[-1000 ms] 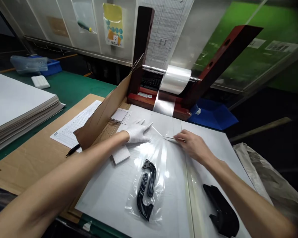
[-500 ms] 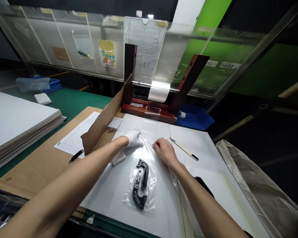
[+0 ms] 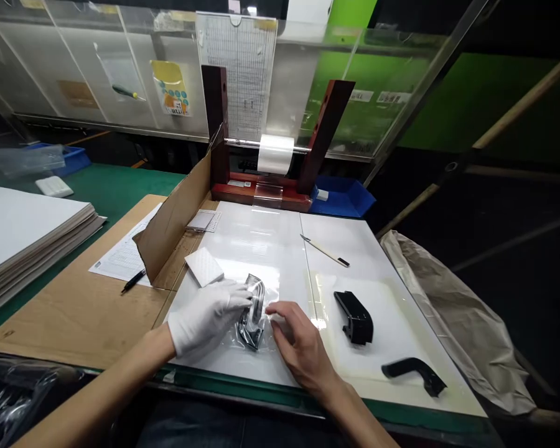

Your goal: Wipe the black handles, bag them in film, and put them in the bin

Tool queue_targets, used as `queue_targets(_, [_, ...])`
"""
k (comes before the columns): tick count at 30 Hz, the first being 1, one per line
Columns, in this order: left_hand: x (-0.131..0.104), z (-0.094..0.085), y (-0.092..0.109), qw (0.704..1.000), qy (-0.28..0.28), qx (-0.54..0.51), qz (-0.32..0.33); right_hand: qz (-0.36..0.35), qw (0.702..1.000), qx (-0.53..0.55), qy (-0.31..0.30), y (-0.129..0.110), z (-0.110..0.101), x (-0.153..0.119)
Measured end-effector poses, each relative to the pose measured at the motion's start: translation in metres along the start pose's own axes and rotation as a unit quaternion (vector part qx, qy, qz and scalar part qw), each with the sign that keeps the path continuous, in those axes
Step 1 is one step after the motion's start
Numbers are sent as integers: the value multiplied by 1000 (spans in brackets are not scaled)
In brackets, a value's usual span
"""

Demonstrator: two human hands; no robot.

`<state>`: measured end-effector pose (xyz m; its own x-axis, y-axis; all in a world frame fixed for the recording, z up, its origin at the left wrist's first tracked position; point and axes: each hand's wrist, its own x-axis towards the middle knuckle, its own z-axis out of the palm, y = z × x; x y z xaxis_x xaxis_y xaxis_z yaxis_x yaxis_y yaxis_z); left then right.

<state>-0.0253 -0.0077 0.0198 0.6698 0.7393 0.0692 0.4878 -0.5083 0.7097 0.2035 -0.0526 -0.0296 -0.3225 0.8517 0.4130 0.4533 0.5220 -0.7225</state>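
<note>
Both hands pulled nearer, gloved left hand and bare right hand now pinching bagged black part

Black curved part, apparently bagged, on white board.

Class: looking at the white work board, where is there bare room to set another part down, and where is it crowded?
Bare: the white board between the foam block, film roll stand and knife. Crowded: the near edge, where left hand and right hand grip the bagged black part, and beside two loose black parts.
</note>
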Motion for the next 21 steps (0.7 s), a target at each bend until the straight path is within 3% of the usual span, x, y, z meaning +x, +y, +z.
queue_targets(4, [-39, 13, 10, 998, -8, 58, -9, -37, 999, -17, -17, -3, -7, -23])
queue_targets(7, [-51, 15, 17, 991, 11, 121, -64, -1, 999, -47, 28, -7, -12, -16])
queue_targets(11, [-20, 22, 19, 982, 117, 127, -77, 65, 992, -97, 53, -1, 3, 18])
queue_targets(15, [19, 49, 6, 981, 97, 139, -95, 88, 985, -147, 11, 23, 35, 41])
queue_targets(18, [27, 68, -3, 977, 67, 155, -131, 89, 981, -171, -21, 37, 49, 39])
queue_targets(21, [28, 72, -2, 974, 47, 163, -151, 83, 978, -185, -41, 40, 49, 35])
